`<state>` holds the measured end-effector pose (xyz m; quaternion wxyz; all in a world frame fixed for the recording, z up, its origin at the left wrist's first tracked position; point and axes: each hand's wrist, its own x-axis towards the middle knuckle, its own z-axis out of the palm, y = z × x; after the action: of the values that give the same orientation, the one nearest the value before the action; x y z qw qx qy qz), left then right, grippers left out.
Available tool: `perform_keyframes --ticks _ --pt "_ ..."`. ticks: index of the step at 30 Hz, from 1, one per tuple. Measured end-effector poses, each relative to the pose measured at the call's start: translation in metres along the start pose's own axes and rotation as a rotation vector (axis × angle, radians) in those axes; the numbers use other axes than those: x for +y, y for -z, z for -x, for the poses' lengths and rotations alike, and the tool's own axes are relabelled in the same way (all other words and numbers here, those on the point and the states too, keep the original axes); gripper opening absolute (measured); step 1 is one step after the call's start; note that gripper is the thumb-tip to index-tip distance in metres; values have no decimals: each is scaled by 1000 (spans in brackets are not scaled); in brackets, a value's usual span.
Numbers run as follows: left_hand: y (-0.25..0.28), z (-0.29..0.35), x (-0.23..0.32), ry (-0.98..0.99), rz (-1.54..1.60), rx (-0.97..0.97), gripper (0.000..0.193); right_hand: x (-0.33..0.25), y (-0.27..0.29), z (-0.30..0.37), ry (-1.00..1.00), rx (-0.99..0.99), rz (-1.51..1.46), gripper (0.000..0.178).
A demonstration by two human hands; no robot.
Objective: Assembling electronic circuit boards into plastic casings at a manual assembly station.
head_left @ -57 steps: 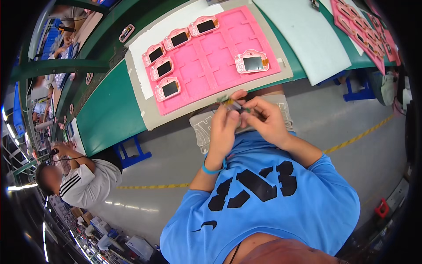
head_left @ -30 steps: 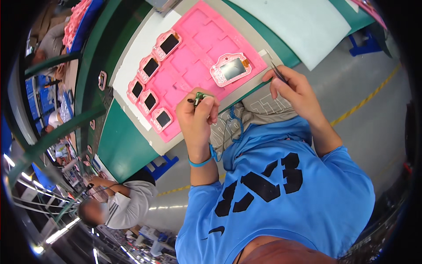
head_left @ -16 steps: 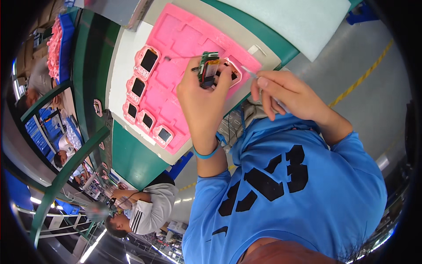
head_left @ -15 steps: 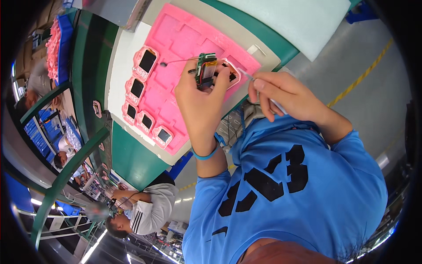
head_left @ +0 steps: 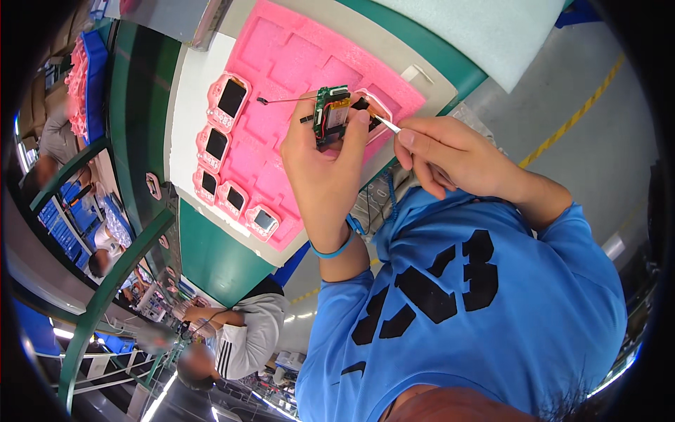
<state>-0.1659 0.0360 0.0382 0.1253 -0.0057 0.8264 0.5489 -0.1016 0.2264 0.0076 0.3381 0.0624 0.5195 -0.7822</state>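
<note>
My left hand [head_left: 322, 172] grips a green circuit board [head_left: 323, 98] with a silvery battery and thin red wires on it. A dark lead with a small round end [head_left: 263, 100] sticks out from it to the left. Just right of the board, a pink device case [head_left: 385, 111] lies at the edge of the pink foam tray [head_left: 274, 141], its dark inside partly hidden by the fingers. My right hand [head_left: 453, 151] is closed on a slim pale tool [head_left: 388, 124], whose tip reaches into that case. I cannot make out the tool's exact kind.
Several pink device cases with dark screens [head_left: 230, 97] line the tray's left and near edges. A small white piece [head_left: 418, 74] lies on the grey board right of the tray. White foam sheet [head_left: 485, 35] is at the far right. A co-worker in a grey shirt [head_left: 256, 323] sits at lower left.
My right hand has turned the pale tool, bringing its tip into the pink case. The left hand still holds the circuit board in nearly the same place.
</note>
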Motion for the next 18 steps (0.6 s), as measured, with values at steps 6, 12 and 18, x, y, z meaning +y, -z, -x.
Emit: perform_keyframes --ticks 6,12,18 --pt "-2 2 -8 -115 -15 26 27 9 -4 -3 12 -8 -81 35" --pt "17 17 7 118 -16 -29 28 14 -3 -5 85 -10 -114 36" --pt "34 32 -15 300 361 -207 27 19 -10 -1 230 52 126 33"
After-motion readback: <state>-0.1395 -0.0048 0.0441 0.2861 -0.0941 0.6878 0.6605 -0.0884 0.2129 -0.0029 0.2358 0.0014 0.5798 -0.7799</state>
